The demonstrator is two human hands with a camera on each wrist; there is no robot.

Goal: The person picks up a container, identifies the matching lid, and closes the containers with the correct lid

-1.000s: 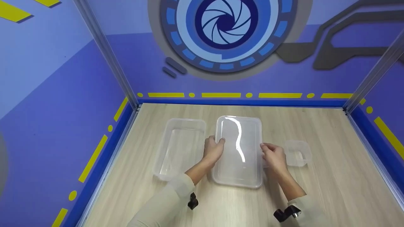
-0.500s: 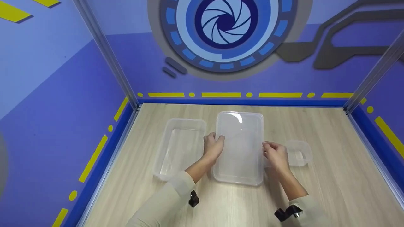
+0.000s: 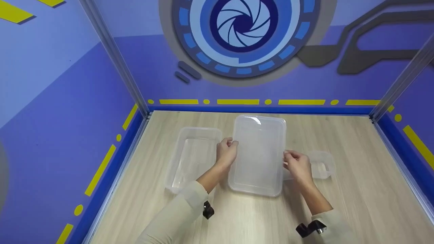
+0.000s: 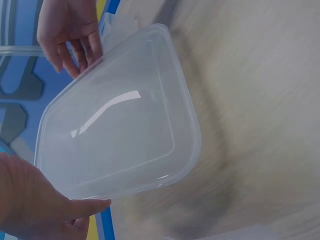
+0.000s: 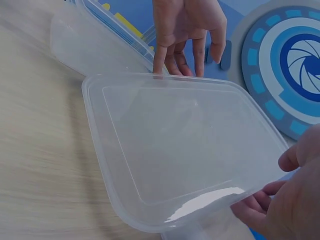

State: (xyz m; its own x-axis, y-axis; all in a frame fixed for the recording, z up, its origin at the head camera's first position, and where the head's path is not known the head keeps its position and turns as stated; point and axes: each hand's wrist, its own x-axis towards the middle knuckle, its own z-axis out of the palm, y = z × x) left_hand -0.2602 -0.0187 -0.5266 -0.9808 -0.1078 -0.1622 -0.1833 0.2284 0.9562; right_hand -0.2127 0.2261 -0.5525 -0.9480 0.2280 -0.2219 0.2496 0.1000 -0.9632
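Note:
A clear rectangular plastic lid (image 3: 258, 156) is held up over the table between both hands, tilted with its far end higher. My left hand (image 3: 227, 152) grips its left long edge, thumb at the rim. On the opposite edge my right hand (image 3: 298, 166) pinches the rim between thumb and fingers. Through the right wrist view the lid (image 5: 185, 145) looks thin and flat, with the left hand's fingers (image 5: 198, 57) at its upper edge. A large clear open box (image 3: 195, 162) stands just left of the left hand, and a small clear box (image 3: 323, 162) sits behind the right hand.
Another clear plastic edge (image 3: 287, 175) shows between the lid and right hand, mostly hidden. The wooden table (image 3: 244, 220) is bounded by a printed blue back wall (image 3: 142, 67) and side walls with metal posts. Black wrist mounts (image 3: 208, 210) hang at the sleeves.
The lid has risen and its far end has tipped up and away. The left thumb has slid from the lid's face toward its rim. Both hands have moved slightly forward; the boxes have stayed put.

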